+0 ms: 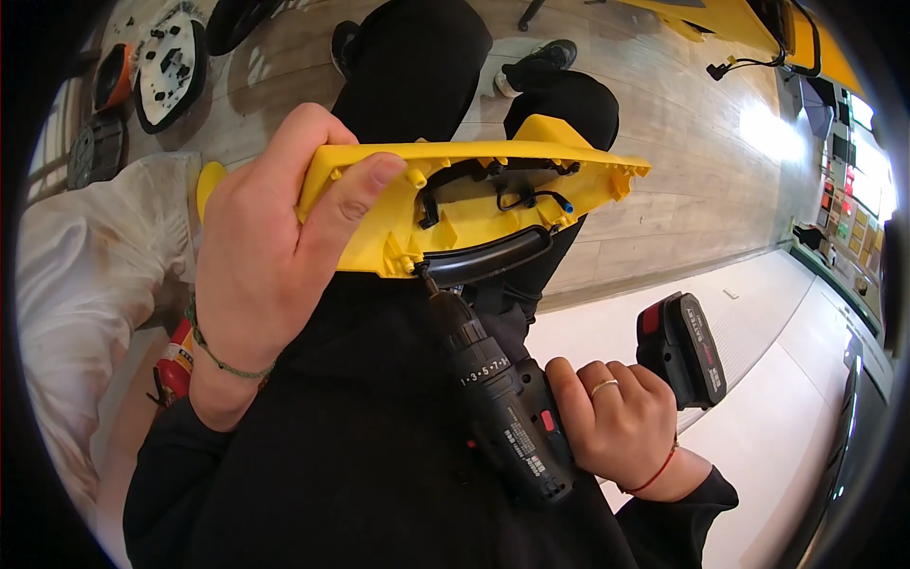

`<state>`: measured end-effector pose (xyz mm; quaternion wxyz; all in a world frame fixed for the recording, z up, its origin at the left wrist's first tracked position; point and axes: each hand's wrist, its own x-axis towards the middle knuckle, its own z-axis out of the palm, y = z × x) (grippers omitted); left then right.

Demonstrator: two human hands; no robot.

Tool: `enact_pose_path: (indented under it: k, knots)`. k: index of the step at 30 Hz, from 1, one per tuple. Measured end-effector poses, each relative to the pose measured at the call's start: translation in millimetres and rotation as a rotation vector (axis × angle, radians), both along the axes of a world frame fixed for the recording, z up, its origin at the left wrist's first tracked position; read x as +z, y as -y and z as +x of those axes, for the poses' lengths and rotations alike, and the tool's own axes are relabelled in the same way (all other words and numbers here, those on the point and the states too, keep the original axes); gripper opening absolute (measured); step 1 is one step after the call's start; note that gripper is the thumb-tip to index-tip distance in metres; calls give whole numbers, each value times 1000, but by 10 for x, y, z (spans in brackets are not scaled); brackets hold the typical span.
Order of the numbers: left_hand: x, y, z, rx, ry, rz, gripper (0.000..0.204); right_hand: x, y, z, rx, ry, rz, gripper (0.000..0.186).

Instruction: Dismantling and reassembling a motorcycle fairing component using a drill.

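Note:
My left hand [270, 223] grips the left end of a yellow plastic housing [379, 237], thumb over its inner side. The housing is held above my lap with its ribbed inside facing me. A curved black handle [488, 261] runs along its near edge, and a short black cable with a blue tip [567, 206] lies inside. My right hand [621, 417] is wrapped round the grip of a black cordless drill [512, 417] with a red-and-black battery [682, 349]. The drill's bit meets the housing's near edge, beside the handle's left end; the exact contact is too small to tell.
A white surface [607, 327] lies to my right. A red fire extinguisher [173, 365] stands left, near white plastic sheeting [90, 275]. At the far left is a white tray of small black parts [171, 71]; yellow equipment [749, 28] is at the upper right.

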<state>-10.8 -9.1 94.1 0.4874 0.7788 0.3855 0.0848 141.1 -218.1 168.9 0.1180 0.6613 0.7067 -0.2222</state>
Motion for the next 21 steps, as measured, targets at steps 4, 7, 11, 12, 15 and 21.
enact_pose_path:
  k: [4, 7, 11, 12, 15, 21]
  knots:
    - [-57, -15, -19, 25, 39, 10, 26, -53, 35, 48, -36, -59, 40, 30]
    - [-193, -54, -39, 57, 86, 31, 26, -84, 57, 83, -27, -86, 94, 34]
    - [-274, -105, -51, 26, 55, -8, 25, -46, 53, 137, -2, -84, 124, 39]
    - [-270, -91, -23, 13, 60, -10, 25, -46, 59, 152, -15, -78, 123, 39]
    - [-180, -37, 50, 44, 25, -21, 24, 14, 22, 219, 1, -80, 111, 39]
    - [-138, -141, 108, 2, 24, 25, 26, 109, 81, 356, 3, -154, 156, 39]
